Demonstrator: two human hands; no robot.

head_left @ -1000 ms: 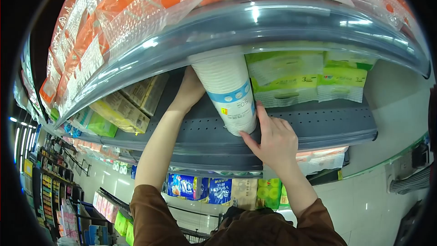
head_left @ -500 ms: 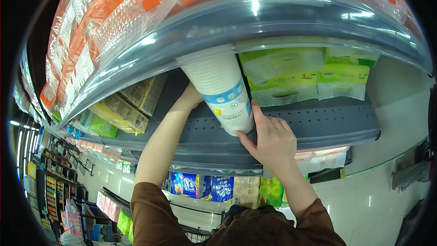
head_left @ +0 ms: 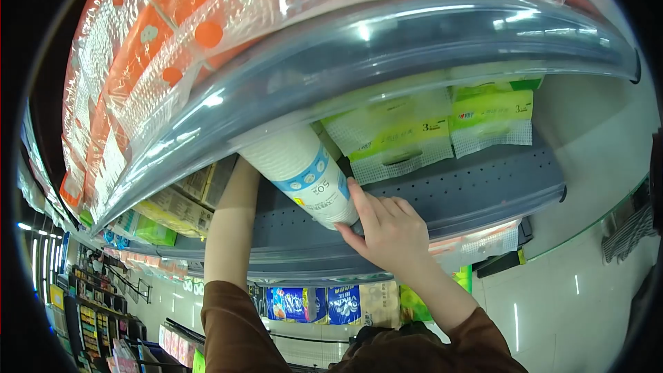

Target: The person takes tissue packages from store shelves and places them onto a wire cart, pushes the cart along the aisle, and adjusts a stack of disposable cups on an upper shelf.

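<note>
A stack of white paper cups (head_left: 300, 174) in a wrapper with a blue band leans tilted on the dark perforated shelf (head_left: 442, 181), its upper end behind the clear shelf edge. My right hand (head_left: 387, 228) touches its lower end from the right, thumb and index finger apart around the base. My left forearm reaches in at the left of the stack; the left hand is hidden behind the cups and the shelf edge. Green tissue packs (head_left: 400, 139) lie to the right of the cups.
Yellow boxed packs (head_left: 176, 211) stand at the left of the shelf. Orange and clear plastic packages (head_left: 228, 14) fill the shelf above. Blue tissue packs (head_left: 297, 304) are low behind the shelf, and a striped cloth (head_left: 625, 235) is at the far right.
The cup stack has shifted left and tilted more, and my right hand has moved left and down with it. My left hand has gone out of sight behind the stack.
</note>
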